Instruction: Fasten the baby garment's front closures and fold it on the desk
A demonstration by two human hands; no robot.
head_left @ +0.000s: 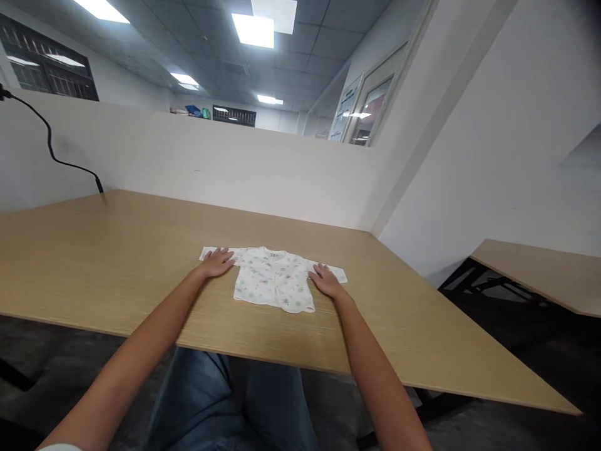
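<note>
A small white baby shirt [267, 279] with a scattered print lies spread out on the wooden table [141, 263], its neckline pointing away from me and its sleeves stretched to both sides. My left hand [218, 262] rests flat on the left sleeve, fingers extended. On the other side my right hand [325, 280] lies over the right sleeve close to the body of the shirt, its fingers also stretched out. Each hand hides part of the sleeve under it. A seam or opening runs down the front middle of the shirt.
A low white partition [235, 163] stands along the table's far edge. At the back left a black flexible stalk [70, 164] rises from the table. A second table [539, 269] is to the right, beside the white wall. My legs are under the near edge.
</note>
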